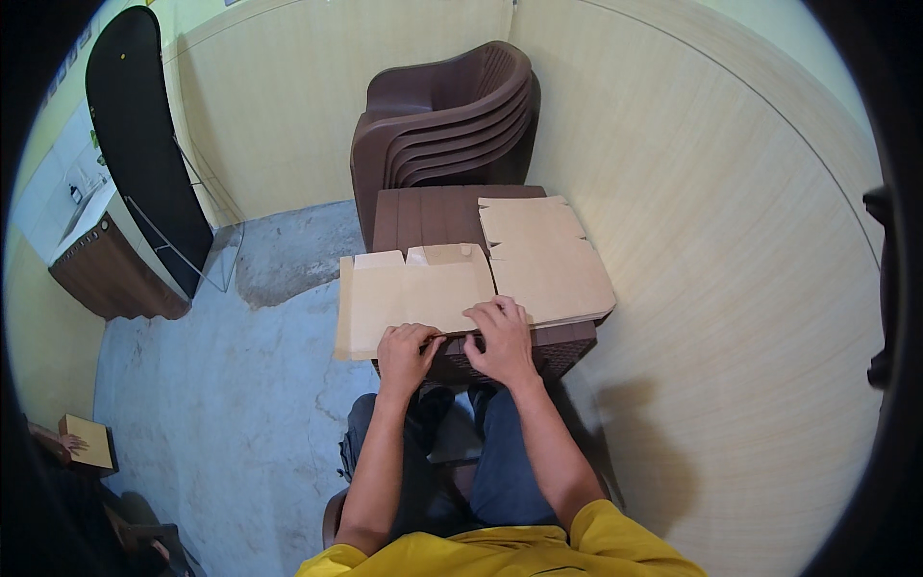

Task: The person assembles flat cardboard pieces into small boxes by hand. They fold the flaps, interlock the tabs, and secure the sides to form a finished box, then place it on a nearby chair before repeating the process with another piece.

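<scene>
A flat brown cardboard box blank (413, 298) lies across the near left part of a dark brown plastic table (423, 219), its left end jutting past the tabletop. Notches and paler flaps show along its far edge. My left hand (408, 358) pinches the near edge with curled fingers. Just to the right, my right hand (502, 344) grips the same edge near the right corner, fingers on top and thumb below. Beside it, to the right, rests a small pile of similar notched cardboard blanks (548, 255).
Stacked brown plastic chairs (447, 115) stand behind the table. A wood-panelled wall (711, 269) runs close on the right. At the left are a tall black folded board (144, 144) and a sink cabinet (120, 269). Another person's hand touches a small box (88, 440) at lower left.
</scene>
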{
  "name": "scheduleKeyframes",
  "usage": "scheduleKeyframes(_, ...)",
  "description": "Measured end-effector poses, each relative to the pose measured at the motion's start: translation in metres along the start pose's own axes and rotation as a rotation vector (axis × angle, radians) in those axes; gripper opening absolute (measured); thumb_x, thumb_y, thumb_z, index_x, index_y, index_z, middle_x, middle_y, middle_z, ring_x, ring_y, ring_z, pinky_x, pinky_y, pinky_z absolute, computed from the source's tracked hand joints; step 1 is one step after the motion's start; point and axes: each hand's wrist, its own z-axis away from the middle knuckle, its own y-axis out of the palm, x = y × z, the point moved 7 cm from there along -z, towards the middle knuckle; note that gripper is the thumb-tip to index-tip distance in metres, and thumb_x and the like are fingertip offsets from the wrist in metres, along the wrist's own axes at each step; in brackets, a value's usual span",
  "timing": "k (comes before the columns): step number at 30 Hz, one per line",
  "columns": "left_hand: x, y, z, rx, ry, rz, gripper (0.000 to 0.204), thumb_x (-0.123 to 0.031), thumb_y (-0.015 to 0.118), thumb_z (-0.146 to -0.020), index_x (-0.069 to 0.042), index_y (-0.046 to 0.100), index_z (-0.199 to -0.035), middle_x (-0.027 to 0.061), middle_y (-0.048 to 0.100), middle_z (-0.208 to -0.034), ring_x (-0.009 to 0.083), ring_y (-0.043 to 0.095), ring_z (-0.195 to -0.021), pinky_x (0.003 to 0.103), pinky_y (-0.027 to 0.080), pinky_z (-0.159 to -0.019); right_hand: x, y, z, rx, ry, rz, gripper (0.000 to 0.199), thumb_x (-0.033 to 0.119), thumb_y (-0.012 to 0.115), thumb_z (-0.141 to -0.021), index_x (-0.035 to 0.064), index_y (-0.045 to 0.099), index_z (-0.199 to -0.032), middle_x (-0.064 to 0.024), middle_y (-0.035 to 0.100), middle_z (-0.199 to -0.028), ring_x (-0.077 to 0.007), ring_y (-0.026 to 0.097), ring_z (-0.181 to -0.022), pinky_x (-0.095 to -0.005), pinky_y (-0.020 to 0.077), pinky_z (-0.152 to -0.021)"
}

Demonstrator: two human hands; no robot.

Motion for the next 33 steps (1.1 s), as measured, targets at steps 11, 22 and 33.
scheduleKeyframes(11, 0.003, -0.016, 0.009, 0.026, -0.001, 0.021, 0.03, -0.023, 0.093, -0.083, -0.01, 0.08, -0.107, 0.0065, 0.082, -0.096, 0.028, 0.077, -0.096, 0.042, 0.052, -0.092, 0.004, 0.028, 0.004, 0.106, -0.005, -0.159, 0.017, 0.012, 0.078, -0.095, 0.0113, 0.077, -0.111, -0.0052, 0.073, -0.102, -0.0288, 0.067, -0.109, -0.0492, 0.0451, -0.106)
scheduleKeyframes(22, 0.006, -0.028, 0.005, -0.063, -0.021, -0.002, 0.015, -0.011, 0.077, -0.095, -0.009, 0.083, -0.109, 0.0096, 0.082, -0.098, 0.0321, 0.076, -0.094, 0.045, 0.052, -0.091, 0.01, 0.025, 0.002, 0.183, -0.014, -0.169, 0.013, 0.006, 0.076, -0.091, 0.0113, 0.072, -0.103, -0.0055, 0.069, -0.1, -0.0291, 0.067, -0.108, -0.0508, 0.0424, -0.11)
scheduleKeyframes(33, -0.015, -0.018, -0.036, 0.293, -0.026, -0.202, 0.017, -0.015, 0.077, -0.091, -0.016, 0.09, -0.101, 0.0122, 0.08, -0.092, 0.0351, 0.079, -0.094, 0.048, 0.062, -0.082, 0.016, 0.024, 0.006, 0.13, -0.065, -0.139, 0.02, 0.005, 0.078, -0.084, 0.0134, 0.075, -0.102, -0.0038, 0.071, -0.105, -0.0266, 0.067, -0.114, -0.0567, 0.0386, -0.115)
